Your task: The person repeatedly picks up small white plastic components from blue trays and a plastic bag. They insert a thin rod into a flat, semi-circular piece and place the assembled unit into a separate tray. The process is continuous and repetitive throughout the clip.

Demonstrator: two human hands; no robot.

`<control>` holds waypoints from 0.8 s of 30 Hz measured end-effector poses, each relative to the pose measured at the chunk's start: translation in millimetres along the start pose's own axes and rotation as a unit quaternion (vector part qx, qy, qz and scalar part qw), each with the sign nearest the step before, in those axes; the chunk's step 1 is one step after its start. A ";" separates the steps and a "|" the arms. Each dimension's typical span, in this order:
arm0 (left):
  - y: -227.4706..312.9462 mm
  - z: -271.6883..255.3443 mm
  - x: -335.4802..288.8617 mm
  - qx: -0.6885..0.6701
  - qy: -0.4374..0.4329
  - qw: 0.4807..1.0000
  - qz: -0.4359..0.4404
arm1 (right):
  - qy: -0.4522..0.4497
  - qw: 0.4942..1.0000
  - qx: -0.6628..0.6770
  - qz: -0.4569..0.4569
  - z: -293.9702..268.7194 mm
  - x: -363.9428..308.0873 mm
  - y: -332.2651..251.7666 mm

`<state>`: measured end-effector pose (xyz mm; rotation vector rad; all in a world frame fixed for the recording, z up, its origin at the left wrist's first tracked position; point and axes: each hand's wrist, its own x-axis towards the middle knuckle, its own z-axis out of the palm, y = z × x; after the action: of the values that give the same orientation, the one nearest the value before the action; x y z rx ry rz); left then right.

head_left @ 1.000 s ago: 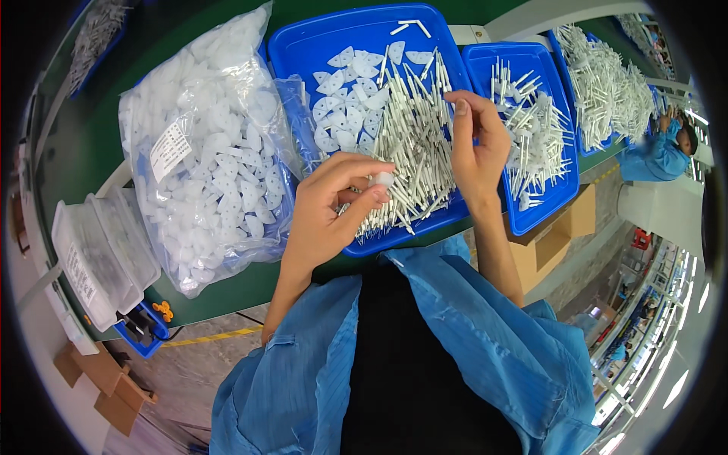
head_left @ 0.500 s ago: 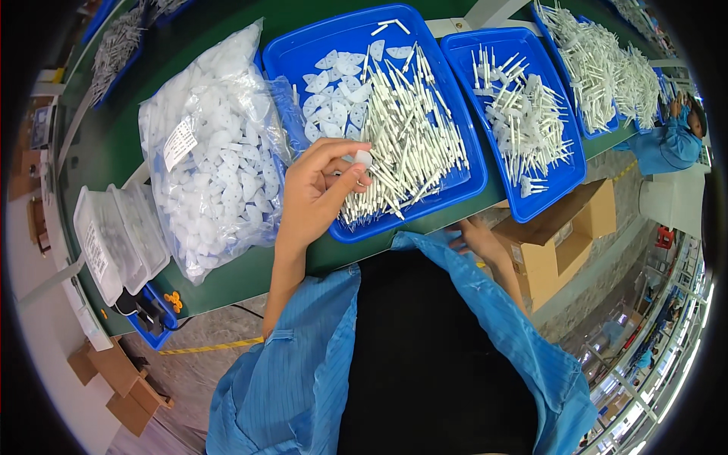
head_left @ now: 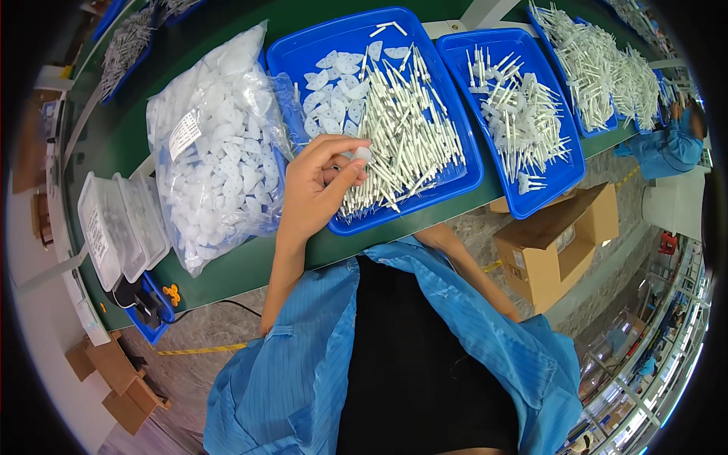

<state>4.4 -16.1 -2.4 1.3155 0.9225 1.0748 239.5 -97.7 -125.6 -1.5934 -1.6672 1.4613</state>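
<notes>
My left hand is closed, pinching a small white plastic piece between thumb and fingers. It hovers over the near left part of a large blue tray. In that tray lie loose white fan-shaped plastic pieces and a heap of thin white rods with metal tips. My right forearm reaches inward to the table's front edge, close to my jacket. The fingers of my right hand are hidden there, so what it holds, if anything, does not show.
A clear bag of white pieces stands left of the tray, beside translucent plastic boxes. Right is a blue tray of joined rods and pieces. An open cardboard box sits below the table edge. Another person is far right.
My right hand has moved left, from in front of the cardboard box to the table edge by my jacket, and its fingers have gone out of sight. My left hand keeps its pinch.
</notes>
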 end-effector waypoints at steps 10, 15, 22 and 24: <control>21.0 12.2 0.8 -0.131 0.056 0.987 -0.078 | -0.222 0.917 -0.319 0.087 -58.3 -45.4 -83.0; 24.2 7.9 15.1 -0.106 0.061 0.991 -0.045 | -0.186 0.944 -0.264 -0.072 -121.2 -35.1 -161.4; 3.6 11.5 35.6 -0.154 0.088 0.982 -0.058 | 0.242 0.848 -0.414 -0.228 -144.5 96.6 -162.5; -4.5 11.4 37.0 -0.105 0.092 0.990 -0.027 | 0.260 0.831 -0.434 -0.233 -140.8 115.6 -152.0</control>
<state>25.8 16.5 -3.7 1.0253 0.9473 1.2302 256.3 92.1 15.9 -1.5665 -2.2494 -0.0568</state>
